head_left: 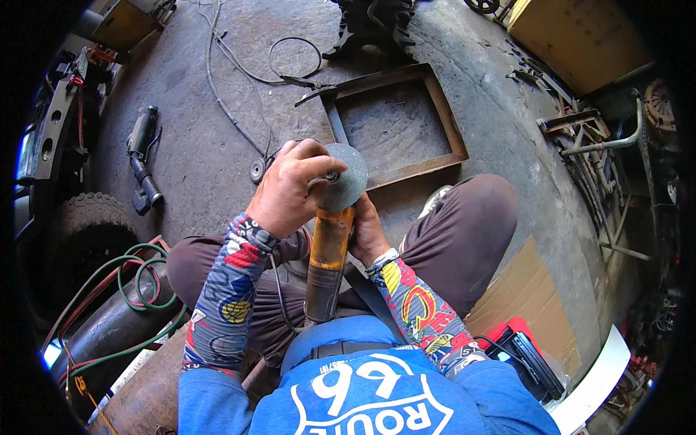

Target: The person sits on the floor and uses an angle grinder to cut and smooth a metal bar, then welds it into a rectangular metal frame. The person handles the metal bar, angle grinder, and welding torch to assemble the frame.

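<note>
An angle grinder with a worn orange-yellow body [330, 243] stands upright between my legs, its back end near my waist. At its upper end sits a round grey-green disc [349, 181] facing me. My left hand [290, 185] is closed, fingertips pinching at the small nut [332, 176] in the disc's centre. From the other side, my right hand [370, 235] wraps round the grinder's head; the grinder and disc hide some of its fingers. Beyond my hands, a rectangular rusty steel frame [453, 127] lies on the concrete floor, with a dark clamp [315, 90] at its far left corner.
Cables [217, 87] run across the floor at the far left, near a black tube-like part [143, 138]. Green and red hoses [134, 290] loop over a dark cylinder [116, 330] at left. Cardboard [533, 304] and a red-and-black case [525, 355] lie right; scrap metal [602, 167] stands beyond.
</note>
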{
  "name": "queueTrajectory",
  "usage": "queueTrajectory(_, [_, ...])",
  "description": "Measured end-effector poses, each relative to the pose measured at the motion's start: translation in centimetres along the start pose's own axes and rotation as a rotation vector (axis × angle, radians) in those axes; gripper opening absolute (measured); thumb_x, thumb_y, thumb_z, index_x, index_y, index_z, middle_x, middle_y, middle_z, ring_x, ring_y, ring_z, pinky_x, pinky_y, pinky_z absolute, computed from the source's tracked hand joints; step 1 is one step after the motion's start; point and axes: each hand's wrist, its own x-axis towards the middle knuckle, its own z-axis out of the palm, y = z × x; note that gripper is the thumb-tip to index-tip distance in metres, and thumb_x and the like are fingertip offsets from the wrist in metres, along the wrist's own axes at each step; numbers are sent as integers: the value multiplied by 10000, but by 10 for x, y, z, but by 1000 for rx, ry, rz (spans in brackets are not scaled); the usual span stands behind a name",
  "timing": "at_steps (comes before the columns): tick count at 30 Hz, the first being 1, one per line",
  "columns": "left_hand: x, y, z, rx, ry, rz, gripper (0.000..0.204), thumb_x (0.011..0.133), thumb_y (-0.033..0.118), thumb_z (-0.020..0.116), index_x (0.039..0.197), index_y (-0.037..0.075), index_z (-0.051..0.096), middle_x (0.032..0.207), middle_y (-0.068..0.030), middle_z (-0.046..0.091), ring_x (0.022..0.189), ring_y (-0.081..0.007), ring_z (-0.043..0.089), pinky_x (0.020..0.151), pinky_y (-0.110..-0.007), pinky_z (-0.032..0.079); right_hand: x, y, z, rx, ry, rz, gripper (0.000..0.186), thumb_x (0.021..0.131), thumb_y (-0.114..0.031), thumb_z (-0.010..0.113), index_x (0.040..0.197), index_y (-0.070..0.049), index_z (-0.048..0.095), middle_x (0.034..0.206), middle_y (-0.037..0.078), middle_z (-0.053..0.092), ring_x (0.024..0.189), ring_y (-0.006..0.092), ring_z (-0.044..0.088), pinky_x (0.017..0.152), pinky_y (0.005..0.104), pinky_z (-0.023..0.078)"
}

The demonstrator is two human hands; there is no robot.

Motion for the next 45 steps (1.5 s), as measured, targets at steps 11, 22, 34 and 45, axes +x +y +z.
queueTrajectory(11, [1,0,-2,-1,65,-31,515,819,97,816,1311,85,665,1251,-170,590,1197,-351,585,986,-406,530,1,-1,3,22,28,4,670,967,-581,682,1352,-39,592,1256,94,690,1090,193,706,949,369,596])
queueTrajectory(22, [-7,-15,-26,286,359,-200,266,873,75,759,1130,22,718,1087,-149,649,1013,-306,640,878,-393,530,3,4,-2,-33,13,-20,766,923,-639,701,1389,-43,582,1253,124,710,1079,251,724,953,415,598])
queueTrajectory(34, [-7,8,8,120,84,-241,285,848,195,830,1095,73,755,1056,-148,658,976,-328,673,822,-401,547,-2,-5,13,1,45,-27,581,972,-535,691,1290,-52,634,1172,68,710,1035,159,703,895,323,594])
queueTrajectory(45, [6,33,64,250,265,-342,915,731,574,863,1379,-1,567,1287,-240,566,1185,-431,568,998,-502,501,2,9,-9,-100,66,24,634,989,-616,621,1254,-40,628,1153,77,690,1018,157,680,860,330,577])
